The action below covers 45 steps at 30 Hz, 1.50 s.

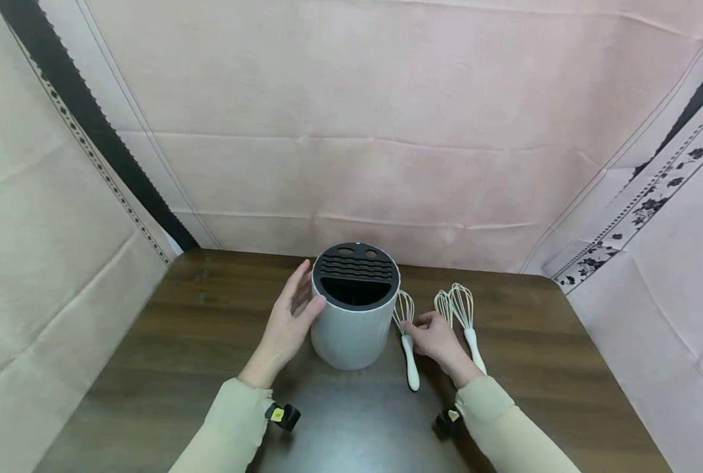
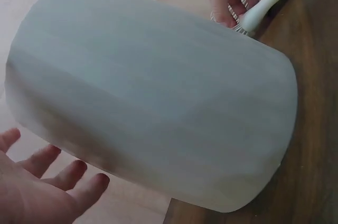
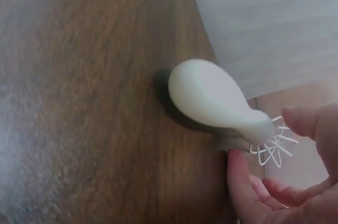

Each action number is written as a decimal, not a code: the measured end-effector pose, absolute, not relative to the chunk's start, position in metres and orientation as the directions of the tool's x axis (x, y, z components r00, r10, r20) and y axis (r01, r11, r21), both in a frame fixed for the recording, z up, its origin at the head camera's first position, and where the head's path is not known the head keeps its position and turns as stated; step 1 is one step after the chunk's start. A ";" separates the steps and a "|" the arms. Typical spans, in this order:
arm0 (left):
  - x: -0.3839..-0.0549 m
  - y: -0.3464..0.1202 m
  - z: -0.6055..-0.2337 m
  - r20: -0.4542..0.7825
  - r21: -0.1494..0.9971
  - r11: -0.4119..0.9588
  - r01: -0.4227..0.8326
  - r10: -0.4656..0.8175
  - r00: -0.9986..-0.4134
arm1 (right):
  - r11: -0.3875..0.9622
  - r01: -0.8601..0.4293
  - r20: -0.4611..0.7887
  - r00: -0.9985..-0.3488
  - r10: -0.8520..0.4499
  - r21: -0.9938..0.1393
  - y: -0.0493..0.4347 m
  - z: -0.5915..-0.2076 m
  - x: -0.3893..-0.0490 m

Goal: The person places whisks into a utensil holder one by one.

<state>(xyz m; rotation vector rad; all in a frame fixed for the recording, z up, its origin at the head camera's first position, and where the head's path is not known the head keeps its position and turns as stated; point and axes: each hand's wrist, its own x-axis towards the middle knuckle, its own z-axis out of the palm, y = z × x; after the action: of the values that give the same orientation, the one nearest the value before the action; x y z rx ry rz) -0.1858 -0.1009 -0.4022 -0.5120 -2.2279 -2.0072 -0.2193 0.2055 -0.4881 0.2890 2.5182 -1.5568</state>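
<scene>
A white cylindrical utensil holder (image 1: 354,332) with a black slotted lid (image 1: 356,276) stands upright on the table. My left hand (image 1: 295,315) is at its left side, fingers spread and thumb near the rim; the left wrist view shows the fingers (image 2: 68,174) extended alongside the wall. To the right of the holder lies a whisk (image 1: 410,361) with a white handle, its wires pointing away from me. My right hand (image 1: 437,338) is at that whisk's neck, thumb and fingers parted on either side of it in the right wrist view, where the handle (image 3: 208,94) points toward the camera.
Two more white whisks lie right of my right hand: one whisk (image 1: 462,305) shows wires and handle, the other whisk (image 1: 443,305) is partly hidden behind the hand. The dark wooden table (image 1: 209,368) meets pale cloth walls (image 1: 351,177) at the back and both sides.
</scene>
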 end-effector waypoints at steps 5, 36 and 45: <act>-0.185 -0.099 -0.389 0.330 0.923 0.140 0.358 0.191 -0.925 | 0.496 0.267 -0.251 -0.963 0.100 -0.827 0.202 -0.490 -0.224; -0.174 -0.080 -0.398 0.340 0.931 0.115 0.346 0.075 -0.938 | 0.594 0.216 -0.191 -0.976 0.105 -0.775 0.200 -0.494 -0.213; -0.190 -0.080 -0.413 0.363 0.920 0.123 0.372 0.091 -0.927 | 0.546 0.207 -0.195 -0.977 0.080 -0.812 0.208 -0.488 -0.213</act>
<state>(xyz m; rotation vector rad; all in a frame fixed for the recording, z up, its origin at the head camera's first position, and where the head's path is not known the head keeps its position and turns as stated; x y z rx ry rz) -0.1899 -0.0801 -0.4132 -0.4595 -2.1799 -1.8916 -0.2127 0.2075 -0.4877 0.2470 2.6410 -1.4149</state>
